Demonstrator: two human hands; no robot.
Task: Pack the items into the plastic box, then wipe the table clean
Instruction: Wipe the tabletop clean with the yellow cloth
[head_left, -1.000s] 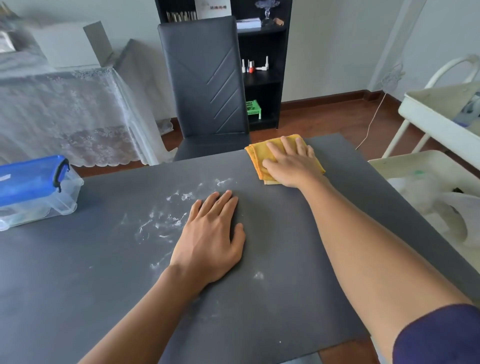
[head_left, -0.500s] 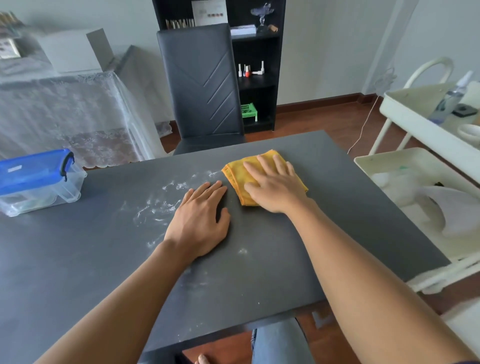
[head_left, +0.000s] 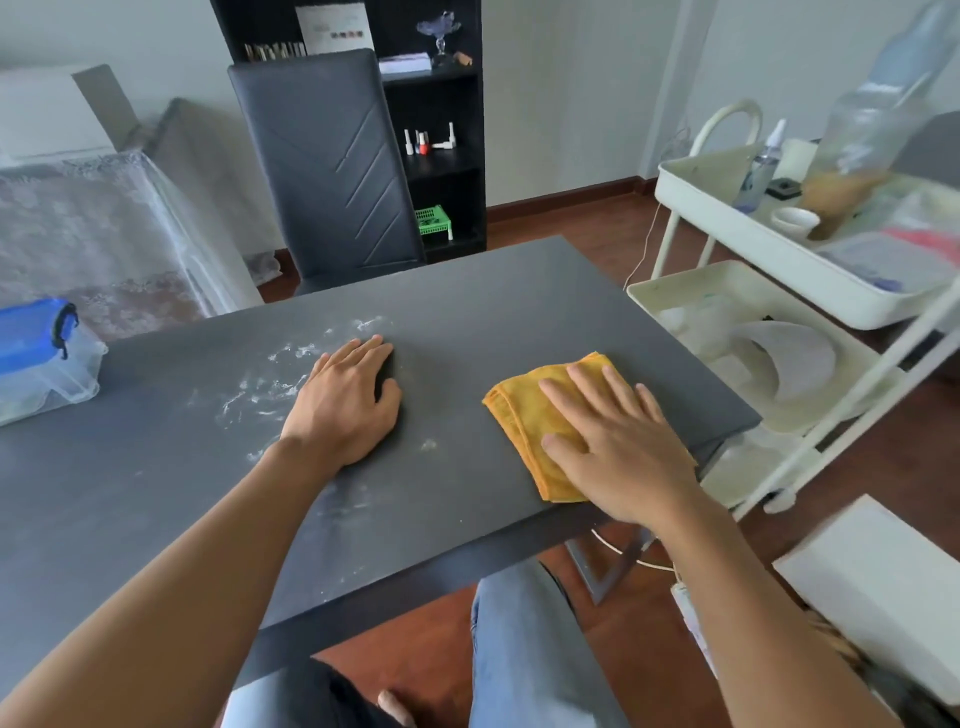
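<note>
We are on the wiping step: the box (head_left: 44, 358) sits lidded at the table's (head_left: 467, 312) far left edge, apparently packed, though its contents are blurred. Our right hand (head_left: 618, 447) presses flat on the cloth (head_left: 524, 415) near the table's right edge; our left hand (head_left: 345, 405) rests flat, empty, beside the powder (head_left: 265, 384). Next the cloth must sweep left through it.

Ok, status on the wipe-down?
Right hand flat on yellow cloth, near table corner. Left hand flat on table. White powder unwiped beside it.
</note>
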